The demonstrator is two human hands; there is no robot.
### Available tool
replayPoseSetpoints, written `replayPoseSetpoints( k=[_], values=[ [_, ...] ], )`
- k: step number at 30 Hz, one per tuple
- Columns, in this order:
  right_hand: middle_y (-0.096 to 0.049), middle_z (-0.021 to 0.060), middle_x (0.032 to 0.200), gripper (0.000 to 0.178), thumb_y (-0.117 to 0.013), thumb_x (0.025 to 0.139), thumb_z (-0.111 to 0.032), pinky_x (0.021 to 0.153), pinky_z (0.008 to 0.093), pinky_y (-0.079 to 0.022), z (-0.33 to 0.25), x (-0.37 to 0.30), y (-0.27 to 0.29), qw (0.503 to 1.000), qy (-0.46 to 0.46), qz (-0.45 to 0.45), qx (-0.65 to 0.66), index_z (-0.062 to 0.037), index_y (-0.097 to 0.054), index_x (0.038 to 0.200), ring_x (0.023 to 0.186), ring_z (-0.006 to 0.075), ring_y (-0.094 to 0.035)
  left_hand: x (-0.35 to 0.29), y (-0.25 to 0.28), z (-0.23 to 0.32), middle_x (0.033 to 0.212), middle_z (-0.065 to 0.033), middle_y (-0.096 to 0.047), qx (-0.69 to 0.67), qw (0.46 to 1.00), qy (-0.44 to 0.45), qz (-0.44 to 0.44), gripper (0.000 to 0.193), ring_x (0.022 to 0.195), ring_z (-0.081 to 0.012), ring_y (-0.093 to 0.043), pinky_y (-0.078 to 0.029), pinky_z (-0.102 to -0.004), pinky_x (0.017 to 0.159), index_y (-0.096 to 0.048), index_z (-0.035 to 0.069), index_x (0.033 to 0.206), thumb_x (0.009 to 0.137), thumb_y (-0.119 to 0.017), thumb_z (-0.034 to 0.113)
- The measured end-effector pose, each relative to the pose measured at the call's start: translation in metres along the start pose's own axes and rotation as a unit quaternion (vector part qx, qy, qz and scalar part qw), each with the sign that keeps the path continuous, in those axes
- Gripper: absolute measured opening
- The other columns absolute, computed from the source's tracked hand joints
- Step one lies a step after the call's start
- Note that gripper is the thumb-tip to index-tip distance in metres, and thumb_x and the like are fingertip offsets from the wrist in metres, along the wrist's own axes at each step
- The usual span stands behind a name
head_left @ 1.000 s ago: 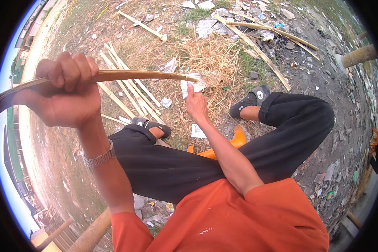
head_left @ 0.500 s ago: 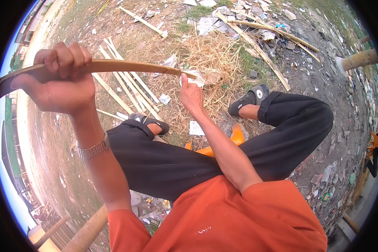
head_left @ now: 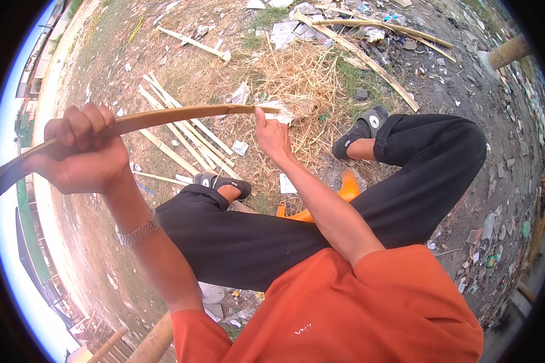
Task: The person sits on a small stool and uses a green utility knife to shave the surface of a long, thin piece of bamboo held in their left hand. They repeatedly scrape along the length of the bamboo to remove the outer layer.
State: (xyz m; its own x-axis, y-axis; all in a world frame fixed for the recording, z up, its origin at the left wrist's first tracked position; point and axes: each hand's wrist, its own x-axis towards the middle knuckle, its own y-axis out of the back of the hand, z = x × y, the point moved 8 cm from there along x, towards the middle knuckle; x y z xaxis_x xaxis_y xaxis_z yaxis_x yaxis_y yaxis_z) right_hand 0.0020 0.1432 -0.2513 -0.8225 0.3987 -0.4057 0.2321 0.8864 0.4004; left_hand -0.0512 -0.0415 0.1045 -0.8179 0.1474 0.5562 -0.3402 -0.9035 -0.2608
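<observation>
A long, slightly arched bamboo strip (head_left: 175, 114) runs across the upper left of the view, its left end close to the camera. My left hand (head_left: 88, 145) is wrapped round it near that end, fingers over the top and thumb beneath. At its far right end is my right hand (head_left: 274, 136), fingers curled in and thumb pressed against the strip's lower edge. A small kink or notch shows on the strip left of that thumb. What the curled right fingers enclose is partly hidden. A watch with a metal band (head_left: 138, 233) circles my left wrist.
Several split bamboo strips (head_left: 191, 136) lie on the ground beyond my left foot. Straw-like shavings (head_left: 306, 78) are heaped ahead. Longer bamboo pieces (head_left: 369, 63) lie far right among litter. An orange plastic object (head_left: 349, 184) is between my legs, and a bamboo post (head_left: 507, 53) stands at right.
My left hand and the strip's near end have shifted down and left. The notch now appears farther left of my right thumb. The whole view has tilted slightly.
</observation>
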Motion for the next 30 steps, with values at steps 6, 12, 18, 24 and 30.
replayPoseSetpoints(
  k=[6, 12, 18, 24, 30],
  values=[
    [-0.06, 0.0344, 0.077, 0.075, -0.026, 0.094, -0.055, 0.075, 0.0523, -0.048, 0.036, -0.003, -0.008, 0.999, -0.045, -0.014, -0.022, 0.0073, -0.067, 0.084, 0.079, 0.0474, -0.061, -0.005, -0.007, 0.004, 0.053, 0.0022, -0.019, 0.104, 0.99, -0.013, 0.097, 0.07, 0.049, -0.012, -0.018, -0.018, -0.0279, 0.05, -0.033, 0.013, 0.06, 0.076, -0.036, 0.081],
    [-0.062, 0.0335, 0.085, 0.073, -0.027, 0.094, -0.055, 0.075, 0.0508, -0.048, 0.085, 0.003, -0.004, 0.996, -0.094, 0.002, -0.012, 0.0063, -0.067, 0.084, 0.082, 0.042, -0.063, -0.006, -0.01, 0.005, 0.052, 0.0023, -0.02, 0.102, 0.991, -0.01, 0.092, 0.068, 0.047, -0.0121, -0.018, -0.018, -0.0281, 0.048, -0.033, 0.014, 0.059, 0.077, -0.037, 0.08],
    [-0.062, 0.0301, 0.078, 0.075, -0.027, 0.095, -0.054, 0.073, 0.051, -0.048, 0.085, 0.003, -0.005, 0.997, -0.072, 0.023, 0.025, 0.007, -0.064, 0.072, 0.078, 0.0421, -0.063, 0.0, -0.005, 0.002, 0.052, 0.0028, -0.018, 0.096, 0.994, -0.016, 0.058, 0.068, 0.048, -0.0114, -0.018, -0.019, -0.0277, 0.05, -0.033, 0.014, 0.061, 0.075, -0.037, 0.081],
    [-0.061, 0.0307, 0.072, 0.074, -0.028, 0.095, -0.053, 0.069, 0.0506, -0.048, 0.005, -0.009, -0.001, 0.997, 0.004, 0.012, 0.073, 0.0055, -0.064, 0.069, 0.067, 0.0426, -0.061, 0.006, -0.008, -0.003, 0.059, 0.0032, -0.02, -0.037, 0.995, 0.039, -0.086, 0.056, 0.058, -0.0136, -0.021, -0.018, -0.0296, 0.054, -0.031, 0.017, 0.059, 0.085, -0.043, 0.066],
    [-0.059, 0.029, 0.063, 0.078, -0.027, 0.095, -0.055, 0.064, 0.0496, -0.049, 0.068, 0.012, -0.005, 0.997, -0.052, -0.014, 0.06, 0.0071, -0.063, 0.065, 0.064, 0.0399, -0.062, 0.002, -0.022, -0.006, 0.059, 0.0033, -0.023, -0.137, 0.971, 0.075, -0.18, 0.048, 0.058, -0.0136, -0.021, -0.018, -0.0298, 0.055, -0.036, 0.017, 0.063, 0.089, -0.044, 0.057]
  ],
)
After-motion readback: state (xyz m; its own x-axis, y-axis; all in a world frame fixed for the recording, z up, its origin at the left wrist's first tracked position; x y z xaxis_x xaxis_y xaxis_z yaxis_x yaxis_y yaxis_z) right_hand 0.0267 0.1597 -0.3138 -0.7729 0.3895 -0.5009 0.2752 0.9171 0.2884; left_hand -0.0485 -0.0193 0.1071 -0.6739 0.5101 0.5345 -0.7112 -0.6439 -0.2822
